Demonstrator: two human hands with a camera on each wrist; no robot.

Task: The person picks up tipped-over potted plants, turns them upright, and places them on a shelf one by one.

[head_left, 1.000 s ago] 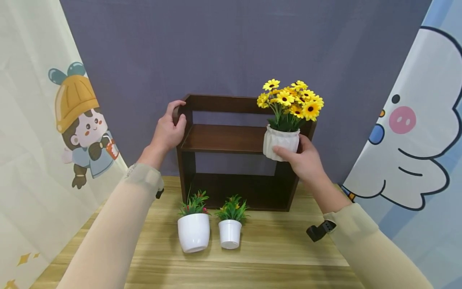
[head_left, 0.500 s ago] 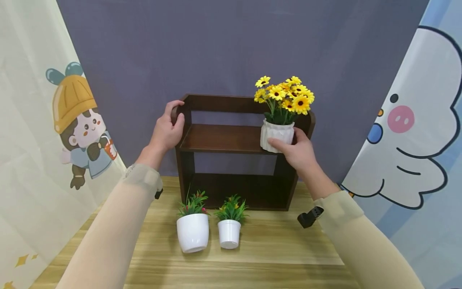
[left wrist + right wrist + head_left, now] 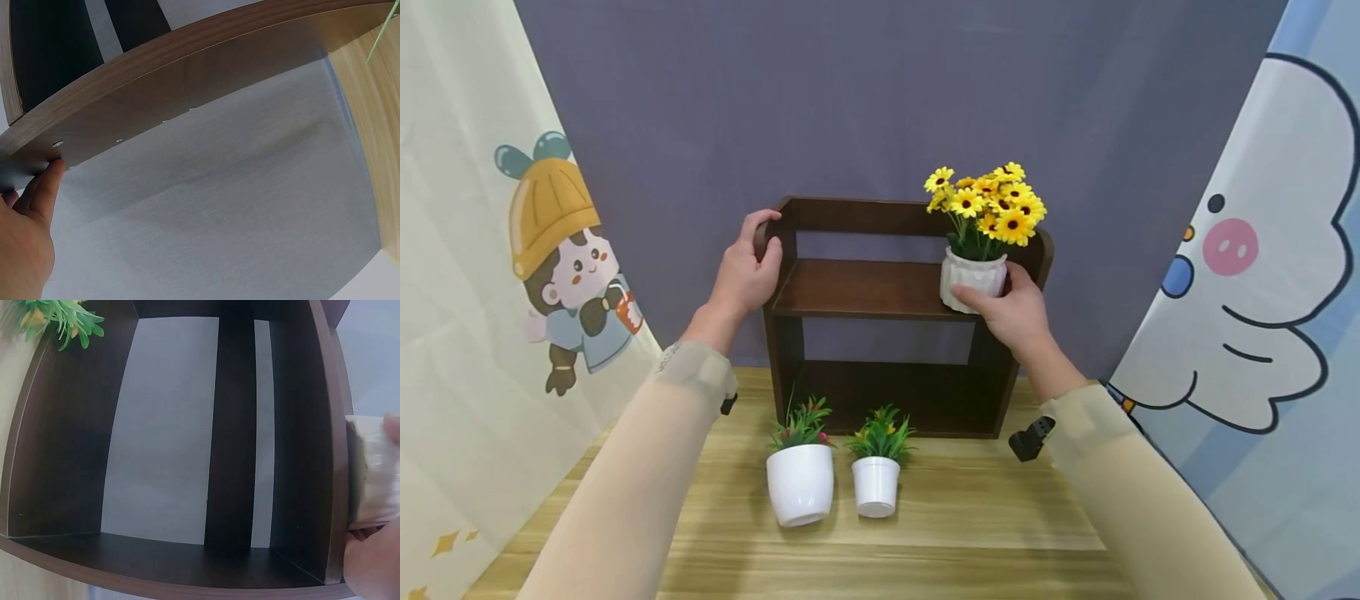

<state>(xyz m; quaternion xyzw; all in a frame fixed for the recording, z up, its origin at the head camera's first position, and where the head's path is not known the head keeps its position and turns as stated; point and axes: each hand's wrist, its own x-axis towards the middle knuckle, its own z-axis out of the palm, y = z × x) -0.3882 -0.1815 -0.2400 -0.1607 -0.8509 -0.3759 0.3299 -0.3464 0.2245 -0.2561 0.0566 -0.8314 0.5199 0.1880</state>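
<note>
Left hand [image 3: 747, 271] grips the upper left corner of the dark wooden shelf [image 3: 865, 287], fingers curled over its side panel. Keep that brace firm. Right hand [image 3: 1011, 312] clasps the white ribbed pot of yellow flowers [image 3: 973, 279] at the right end of the middle board; seat the base flat and well back from the edge before loosening. Count: one shelf, one flower pot, two small white plant pots [image 3: 801, 483] on the table [image 3: 970, 508]

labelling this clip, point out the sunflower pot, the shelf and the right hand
sunflower pot [image 3: 973, 277], head view, white ribbed front
shelf [image 3: 865, 287], head view, bare upper board
right hand [image 3: 1011, 315], head view, back of the hand
</note>
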